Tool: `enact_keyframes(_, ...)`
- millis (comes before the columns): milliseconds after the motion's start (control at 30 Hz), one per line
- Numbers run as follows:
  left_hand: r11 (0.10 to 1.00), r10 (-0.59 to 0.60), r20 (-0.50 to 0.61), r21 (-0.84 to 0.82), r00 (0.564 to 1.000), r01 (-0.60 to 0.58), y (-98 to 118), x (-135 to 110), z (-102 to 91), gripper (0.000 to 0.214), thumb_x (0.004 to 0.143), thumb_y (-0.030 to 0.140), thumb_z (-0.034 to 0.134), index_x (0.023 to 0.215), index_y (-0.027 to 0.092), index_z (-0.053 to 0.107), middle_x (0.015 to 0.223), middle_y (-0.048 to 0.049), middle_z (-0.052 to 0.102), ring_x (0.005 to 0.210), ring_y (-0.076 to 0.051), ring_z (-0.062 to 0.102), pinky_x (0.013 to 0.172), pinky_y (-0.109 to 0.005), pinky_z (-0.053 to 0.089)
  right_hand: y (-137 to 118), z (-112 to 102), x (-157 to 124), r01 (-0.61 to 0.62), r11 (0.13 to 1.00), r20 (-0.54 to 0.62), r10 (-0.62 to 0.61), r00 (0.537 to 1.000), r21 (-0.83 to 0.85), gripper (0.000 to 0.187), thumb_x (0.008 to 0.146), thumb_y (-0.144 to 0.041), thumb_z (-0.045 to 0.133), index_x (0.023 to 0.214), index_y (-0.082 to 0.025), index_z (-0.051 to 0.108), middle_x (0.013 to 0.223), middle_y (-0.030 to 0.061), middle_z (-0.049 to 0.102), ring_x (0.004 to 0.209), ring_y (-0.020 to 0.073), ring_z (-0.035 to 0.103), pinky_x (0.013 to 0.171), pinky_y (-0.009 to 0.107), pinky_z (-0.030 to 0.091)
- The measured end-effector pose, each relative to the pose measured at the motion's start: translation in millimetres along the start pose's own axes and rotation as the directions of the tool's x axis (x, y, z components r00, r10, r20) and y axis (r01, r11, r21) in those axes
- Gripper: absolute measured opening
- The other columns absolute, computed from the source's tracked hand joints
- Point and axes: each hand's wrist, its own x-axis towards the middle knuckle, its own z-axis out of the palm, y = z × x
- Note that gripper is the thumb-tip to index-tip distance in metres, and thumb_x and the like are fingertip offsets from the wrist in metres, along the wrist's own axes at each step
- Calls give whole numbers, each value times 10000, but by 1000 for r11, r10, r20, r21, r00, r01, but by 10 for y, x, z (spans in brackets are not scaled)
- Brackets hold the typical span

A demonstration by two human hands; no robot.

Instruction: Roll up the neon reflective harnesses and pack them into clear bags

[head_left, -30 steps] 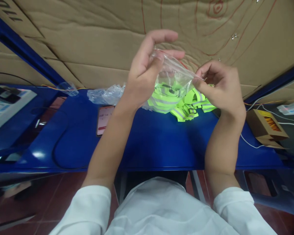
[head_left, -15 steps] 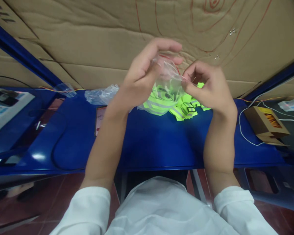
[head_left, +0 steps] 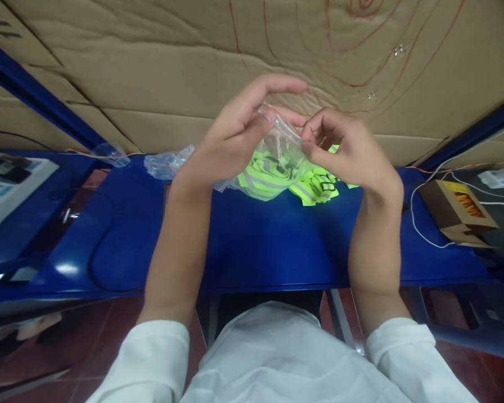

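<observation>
Your left hand (head_left: 235,140) and right hand (head_left: 346,148) pinch the clear thin plastic bag (head_left: 286,143) above the glossy blue table (head_left: 269,246); likely light, limp, slippery, it's best held by its upper edge.

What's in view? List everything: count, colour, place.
Zip bag: one, clear, between the hands
Reflective straps: uncountable, neon yellow, inside and right of bag
Crumpled plastic: one heap, clear, left of left wrist
Cup: one, clear, table's back left
Open carton: one, brown, right
Cardboard panel: one, brown, behind
Table: one, blue, below hands
Floor tiles: several, red, below table
Sleeves: two, white, bottom
Left hand: one, bare, on bag
Right hand: one, bare, pinching bag
</observation>
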Motion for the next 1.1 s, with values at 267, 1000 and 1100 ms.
enact_keyframes(267,995,-69,60,76,996,64,90,-6,9,500,1045,567,526,1430,249,554,1264,-65,772,1054,-250,744,872,-336,586,-5,-28,-21,-40,994,91,50,995,-103,195,941,-466,719,926,-276,677,825,2,708,760,197,626,739,353,525)
enact_keyframes(1000,694,-369,260,716,892,79,-123,-26,64,197,939,321,616,968,197,766,946,-40,745,906,-198,660,827,-316,467,197,112,86,-115,955,381,217,899,-273,69,818,-206,686,877,-173,701,769,6,707,649,128,562,655,292,365)
enact_keyframes(1100,676,-332,287,737,899,15,-160,-26,94,194,945,273,585,991,196,757,986,-48,745,951,-217,664,874,-339,462,204,110,91,-89,948,373,205,905,-307,58,828,-194,674,875,-171,699,730,-2,682,636,128,542,660,296,351)
